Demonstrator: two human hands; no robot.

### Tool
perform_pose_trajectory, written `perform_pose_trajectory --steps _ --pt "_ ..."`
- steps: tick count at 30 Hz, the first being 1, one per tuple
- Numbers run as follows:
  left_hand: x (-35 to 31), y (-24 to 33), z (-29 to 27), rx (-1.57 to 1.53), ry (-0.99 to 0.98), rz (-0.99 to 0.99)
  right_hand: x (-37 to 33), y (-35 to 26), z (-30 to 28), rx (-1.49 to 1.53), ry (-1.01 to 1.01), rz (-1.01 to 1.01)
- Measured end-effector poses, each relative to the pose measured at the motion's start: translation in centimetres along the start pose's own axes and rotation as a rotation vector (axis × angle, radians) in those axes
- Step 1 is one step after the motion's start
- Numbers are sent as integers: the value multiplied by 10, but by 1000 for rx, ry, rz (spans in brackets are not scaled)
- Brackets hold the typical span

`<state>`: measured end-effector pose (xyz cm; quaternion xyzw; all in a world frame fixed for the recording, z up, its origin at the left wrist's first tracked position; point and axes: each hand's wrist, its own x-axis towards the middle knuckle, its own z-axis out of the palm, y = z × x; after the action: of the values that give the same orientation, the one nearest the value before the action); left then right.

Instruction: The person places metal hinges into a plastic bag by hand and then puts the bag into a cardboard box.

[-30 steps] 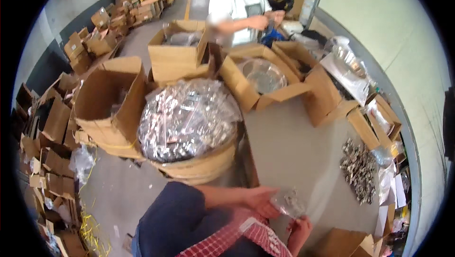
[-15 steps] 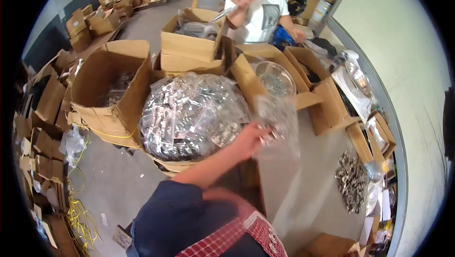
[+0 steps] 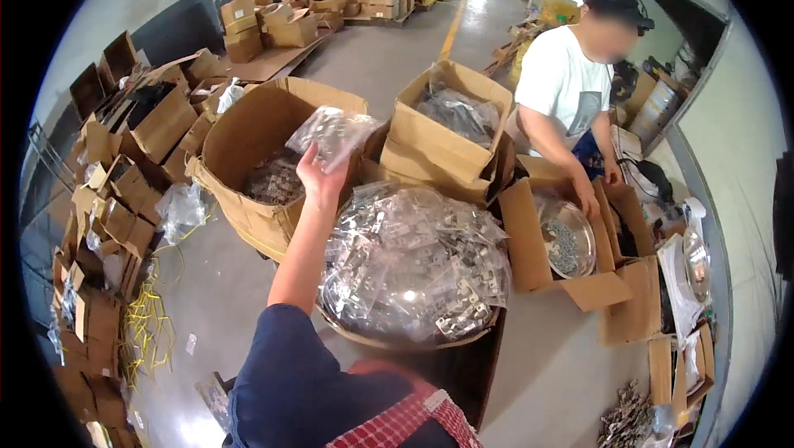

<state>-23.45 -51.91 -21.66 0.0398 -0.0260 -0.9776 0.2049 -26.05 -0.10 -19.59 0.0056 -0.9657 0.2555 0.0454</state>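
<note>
My left hand (image 3: 321, 173) is raised over a large open cardboard box (image 3: 260, 121), its fingers closed on a clear plastic bag (image 3: 335, 134) with small metal parts inside. Part of the hand is hidden behind the bag. Deeper in that box lie more bagged metal parts (image 3: 277, 183). Just right of my forearm, a big heap of clear bags (image 3: 413, 258) with silvery metal pieces bulges up out of a round-looking container. My right hand does not show.
Behind the heap stands a carton (image 3: 434, 146) of plastic bags. A person (image 3: 562, 92) reaches toward a carton with a clear bowl (image 3: 571, 237) of small metal parts. Loose metal pieces (image 3: 626, 419) lie on the floor at right; yellow strapping (image 3: 149, 324) lies at left.
My left hand has swung from the right of the heap to above the left box, still holding the bag. The view has turned left. The co-worker's hands have come down to the cartons.
</note>
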Motion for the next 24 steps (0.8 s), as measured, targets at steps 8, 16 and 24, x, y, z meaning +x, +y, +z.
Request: perform_pose_trajectory --steps 8,16,24 --pt "-93 -79 -80 436 -92 -572 12 5 50 -86 -154 16" --pt "-236 -157 2 1047 -297 -679 -260 135 -55 -97 -266 311" --pt "-368 -221 -36 1047 -530 -1028 -602 203 -149 -115 -227 1016"
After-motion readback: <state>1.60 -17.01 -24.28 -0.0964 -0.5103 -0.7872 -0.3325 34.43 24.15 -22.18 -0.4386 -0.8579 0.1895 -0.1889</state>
